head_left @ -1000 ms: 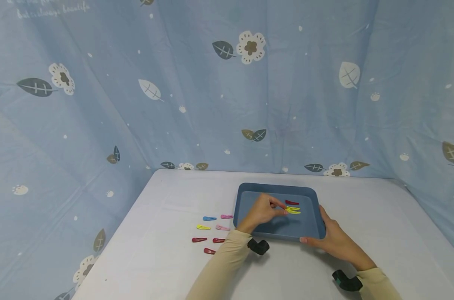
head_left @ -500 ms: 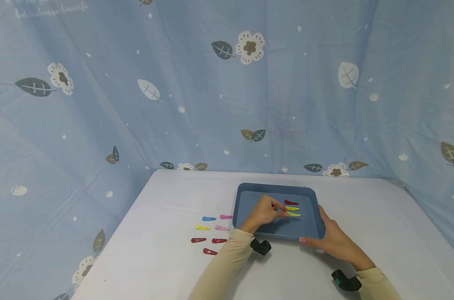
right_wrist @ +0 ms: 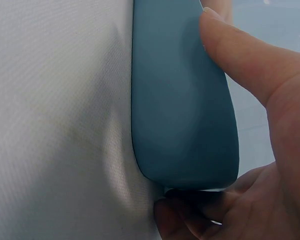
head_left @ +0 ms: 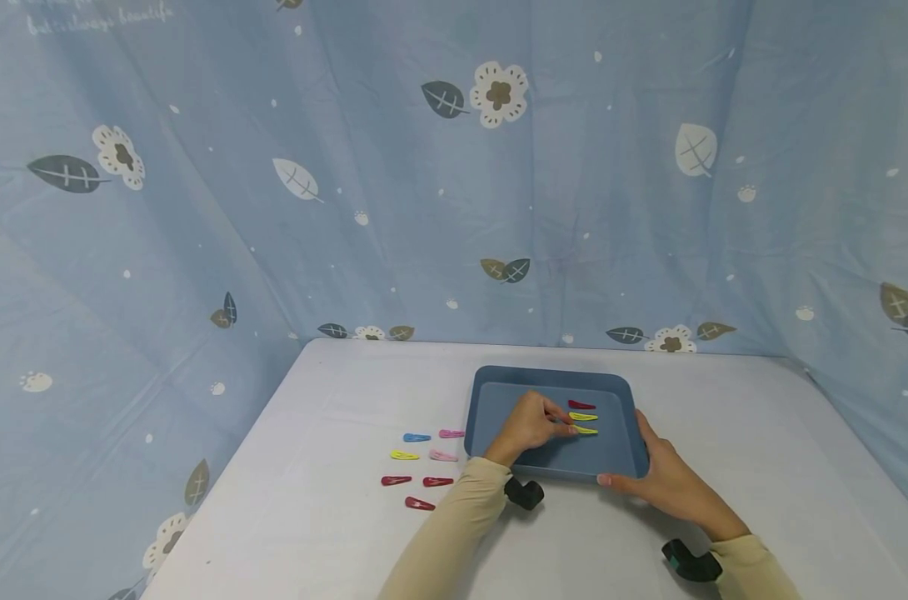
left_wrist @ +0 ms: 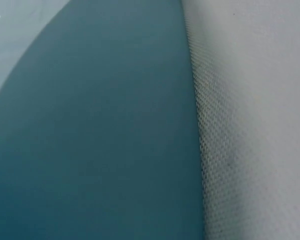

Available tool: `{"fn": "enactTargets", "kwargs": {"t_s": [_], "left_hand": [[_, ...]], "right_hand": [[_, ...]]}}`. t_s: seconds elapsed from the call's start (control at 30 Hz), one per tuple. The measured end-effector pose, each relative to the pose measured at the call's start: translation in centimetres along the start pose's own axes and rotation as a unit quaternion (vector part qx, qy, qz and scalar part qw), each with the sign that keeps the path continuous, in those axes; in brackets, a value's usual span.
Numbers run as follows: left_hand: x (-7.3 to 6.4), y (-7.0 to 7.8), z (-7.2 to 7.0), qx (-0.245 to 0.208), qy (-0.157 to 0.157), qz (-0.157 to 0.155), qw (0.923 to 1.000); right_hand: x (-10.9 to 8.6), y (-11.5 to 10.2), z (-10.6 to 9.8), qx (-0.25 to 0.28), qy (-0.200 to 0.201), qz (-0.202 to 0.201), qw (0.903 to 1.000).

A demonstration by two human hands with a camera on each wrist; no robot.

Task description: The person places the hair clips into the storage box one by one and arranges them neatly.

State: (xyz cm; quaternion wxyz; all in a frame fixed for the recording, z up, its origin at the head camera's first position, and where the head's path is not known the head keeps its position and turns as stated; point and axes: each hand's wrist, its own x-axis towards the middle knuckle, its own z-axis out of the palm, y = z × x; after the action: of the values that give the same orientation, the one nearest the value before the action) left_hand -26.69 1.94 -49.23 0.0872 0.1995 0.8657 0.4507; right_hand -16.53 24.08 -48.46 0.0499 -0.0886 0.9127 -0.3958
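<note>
My left hand (head_left: 531,422) reaches over the near side of a blue-grey tray (head_left: 499,402) and pinches the left end of a yellow hair clip (head_left: 586,432) on the tray floor. Just beyond that clip lies a second yellow hair clip (head_left: 585,417), and past it a dark red one (head_left: 582,405), in a column. At the tray's near right corner my right hand (head_left: 673,483) grips it, thumb on the near wall and fingers round the right side. The right wrist view shows the thumb (right_wrist: 240,47) against the tray wall (right_wrist: 182,110). In the left wrist view only the tray wall (left_wrist: 105,125) and tablecloth appear; that hand is hidden.
Left of the tray, on the white table (head_left: 334,400), lie loose hair clips: a blue one (head_left: 416,437), a yellow one (head_left: 405,456), two pink ones (head_left: 443,456) and several red ones (head_left: 420,503). A blue patterned curtain (head_left: 394,208) hangs behind and at the sides.
The pinched yellow hair clip has moved slightly toward me, so a gap now separates it from the other yellow one. My right hand keeps its hold on the tray.
</note>
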Motion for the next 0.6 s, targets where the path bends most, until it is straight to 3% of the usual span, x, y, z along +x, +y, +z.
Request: {"fn": "enactTargets", "kwargs": {"t_s": [0.4,0.6], "left_hand": [[0.26,0.24,0.38,0.08,0.01,0.018,0.9966],[0.29,0.44,0.46,0.089,0.013,0.016,0.9958]], "right_hand": [[0.03,0.07,0.03,0.005,0.003,0.001,1.0],[-0.02,0.02,0.02,0.003,-0.004,0.012,0.9999]]}}
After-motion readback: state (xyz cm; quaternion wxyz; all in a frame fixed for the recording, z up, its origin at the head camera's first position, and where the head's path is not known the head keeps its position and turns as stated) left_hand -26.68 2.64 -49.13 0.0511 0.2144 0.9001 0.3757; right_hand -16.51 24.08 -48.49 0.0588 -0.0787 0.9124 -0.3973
